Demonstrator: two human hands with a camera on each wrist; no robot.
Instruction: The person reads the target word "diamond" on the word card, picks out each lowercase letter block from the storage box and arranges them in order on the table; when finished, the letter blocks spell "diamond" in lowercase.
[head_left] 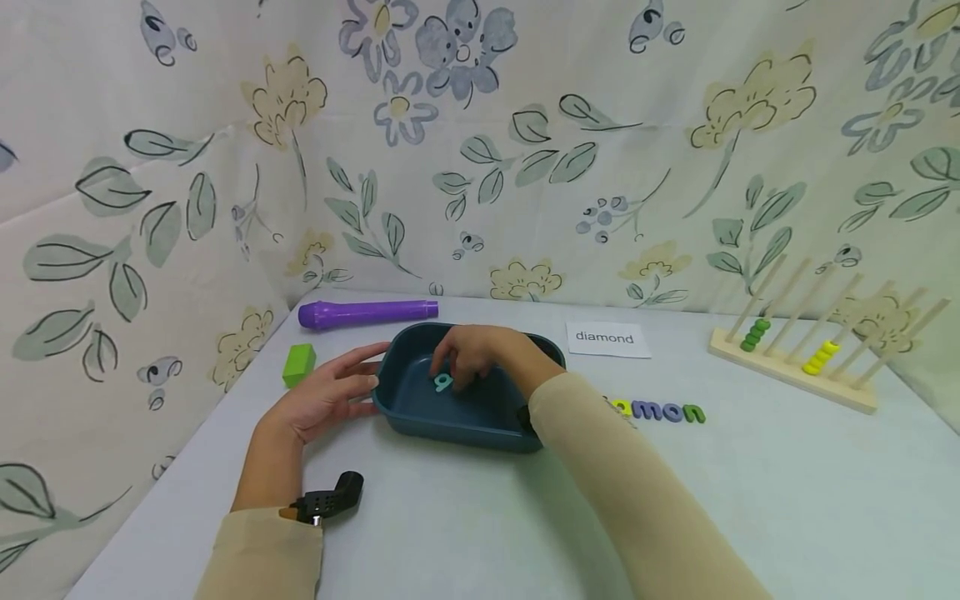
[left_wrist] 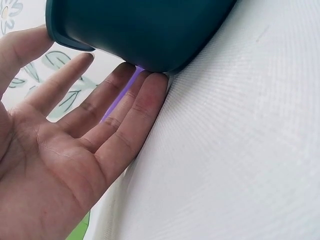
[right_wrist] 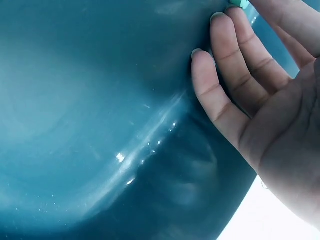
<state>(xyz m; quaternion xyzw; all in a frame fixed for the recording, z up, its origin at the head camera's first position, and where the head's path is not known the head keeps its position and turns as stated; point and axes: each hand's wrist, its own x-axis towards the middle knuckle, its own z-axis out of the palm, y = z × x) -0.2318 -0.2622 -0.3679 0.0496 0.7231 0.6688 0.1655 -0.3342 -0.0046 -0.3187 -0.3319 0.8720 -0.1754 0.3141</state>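
Note:
A dark teal plastic bin (head_left: 457, 432) sits on the table. My left hand (head_left: 327, 395) lies against its left side; the left wrist view shows the fingers (left_wrist: 150, 100) straight, touching the bin wall (left_wrist: 150, 30). Inside the bin, my right hand (head_left: 474, 354) reaches down with bent, relaxed fingers. A small turquoise letter (head_left: 443, 382) is by the right fingertips, and only its edge (right_wrist: 239, 3) shows in the right wrist view. To the right of the bin, colourful letters (head_left: 667, 412) stand in a row reading "amon"; my right forearm covers the start of the row.
Behind the row is a white card (head_left: 609, 339) printed "diamond". A wooden bead abacus (head_left: 791, 368) with green and yellow beads stands at the right. A purple toy microphone (head_left: 367, 313) and a green block (head_left: 299, 365) lie at the back left. Floral cloth hangs behind the table.

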